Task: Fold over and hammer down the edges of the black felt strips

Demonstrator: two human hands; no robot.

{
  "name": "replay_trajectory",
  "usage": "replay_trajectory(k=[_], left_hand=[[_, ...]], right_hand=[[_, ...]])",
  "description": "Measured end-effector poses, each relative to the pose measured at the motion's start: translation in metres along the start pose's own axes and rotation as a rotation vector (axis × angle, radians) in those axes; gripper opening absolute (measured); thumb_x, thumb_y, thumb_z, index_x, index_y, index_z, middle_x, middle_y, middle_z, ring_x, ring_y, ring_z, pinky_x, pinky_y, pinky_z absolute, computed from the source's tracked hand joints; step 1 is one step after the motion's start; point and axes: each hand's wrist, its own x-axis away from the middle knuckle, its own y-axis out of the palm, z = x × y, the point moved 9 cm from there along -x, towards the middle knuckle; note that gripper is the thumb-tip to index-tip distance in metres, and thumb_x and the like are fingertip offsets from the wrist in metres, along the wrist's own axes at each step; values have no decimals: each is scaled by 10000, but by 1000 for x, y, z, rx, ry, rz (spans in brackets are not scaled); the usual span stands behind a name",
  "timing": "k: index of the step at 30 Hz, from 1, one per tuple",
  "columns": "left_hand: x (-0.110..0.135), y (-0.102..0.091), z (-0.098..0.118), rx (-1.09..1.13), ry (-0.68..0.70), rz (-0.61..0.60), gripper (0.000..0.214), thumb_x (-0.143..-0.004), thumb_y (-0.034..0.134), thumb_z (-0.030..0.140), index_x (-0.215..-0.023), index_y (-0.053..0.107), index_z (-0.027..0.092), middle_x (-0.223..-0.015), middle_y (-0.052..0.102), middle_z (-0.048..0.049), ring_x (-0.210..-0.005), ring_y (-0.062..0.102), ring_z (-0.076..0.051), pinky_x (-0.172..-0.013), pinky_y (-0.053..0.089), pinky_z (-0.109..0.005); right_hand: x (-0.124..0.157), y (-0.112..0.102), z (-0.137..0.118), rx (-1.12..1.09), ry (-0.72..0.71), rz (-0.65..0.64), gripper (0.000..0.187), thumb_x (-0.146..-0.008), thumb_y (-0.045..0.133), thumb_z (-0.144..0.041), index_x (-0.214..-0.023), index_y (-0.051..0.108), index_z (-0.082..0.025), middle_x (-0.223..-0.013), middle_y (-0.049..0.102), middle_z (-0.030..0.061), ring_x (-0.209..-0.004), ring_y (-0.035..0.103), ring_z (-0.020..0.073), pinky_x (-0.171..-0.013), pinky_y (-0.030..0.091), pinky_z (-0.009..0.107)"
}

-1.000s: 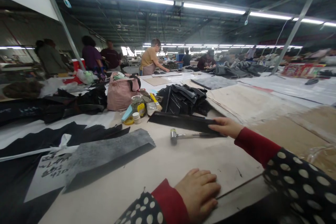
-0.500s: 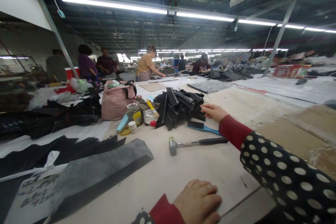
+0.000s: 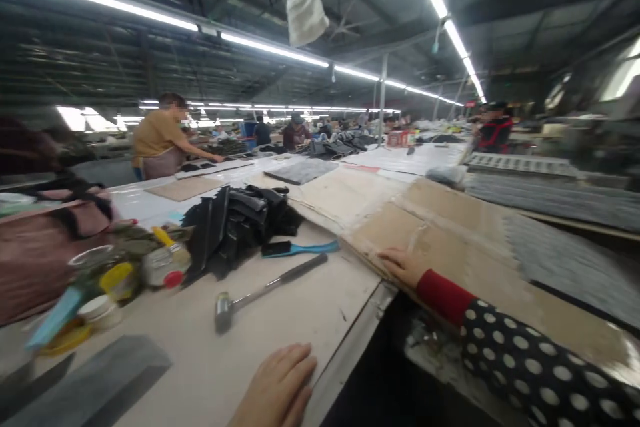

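My left hand (image 3: pixel 280 380) lies palm down near the front edge of the pale tabletop (image 3: pixel 200 360), fingers stretched, holding nothing. Over the edge of a brown board (image 3: pixel 440 267), my right hand (image 3: pixel 403 265) rests with its fingers extended; its thumb is not clear. Between the hands and the far pile lies a hammer (image 3: pixel 260 290) with a dark handle, its head to the left. Just beyond it is a blue-handled brush (image 3: pixel 305 248) with dark bristles. A heap of black cut strips (image 3: pixel 235 220) sits behind the brush.
Jars, among them a white one (image 3: pixel 100 311), and a yellow paintbrush (image 3: pixel 167 240) stand at left beside a pink bag (image 3: pixel 55 247). A grey piece (image 3: pixel 110 373) lies front left. A gap (image 3: pixel 380 353) separates the tabletop from the board. A co-worker (image 3: pixel 160 137) bends over a far table.
The view has swung right. My right hand has gone from in the air near the black strips to the brown board's edge. My left hand stays on the tabletop; the hammer lies still.
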Motion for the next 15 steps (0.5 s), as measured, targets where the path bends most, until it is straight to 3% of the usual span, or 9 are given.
replay_trajectory(k=[3, 8, 12, 15], left_hand=[[-20, 4, 13, -1, 83, 42, 367, -797, 466, 326, -1157, 454, 250, -1127, 563, -22, -993, 545, -153, -821, 488, -241], [-77, 23, 37, 140, 112, -76, 309, -810, 439, 266, -1114, 489, 254, -1112, 569, -23, -994, 541, -161, -836, 484, -280], [-115, 36, 34, 206, 30, -85, 288, -821, 393, 220, -1074, 530, 222, -1088, 579, -49, -999, 537, -172, -860, 468, -318], [-121, 42, 24, 197, -37, -71, 267, -824, 395, 256, -1027, 567, 222, -1068, 591, -50, -974, 554, -177, -841, 483, -315]], right_hand=[[15, 2, -5, 89, -36, 106, 302, -795, 358, -174, -1011, 567, -147, -1029, 556, 109, -983, 485, 192, -891, 360, 367], [15, 7, -13, 73, -9, 99, 284, -781, 376, -135, -993, 565, -133, -1033, 556, 119, -998, 478, 196, -909, 350, 377], [16, -1, -11, 1, 28, 86, 289, -772, 411, -141, -1022, 555, -140, -1091, 534, 105, -1033, 465, 172, -923, 359, 327], [33, -27, 18, -91, 131, 79, 272, -732, 480, -141, -984, 581, -167, -1082, 548, 77, -1013, 488, 168, -908, 382, 316]])
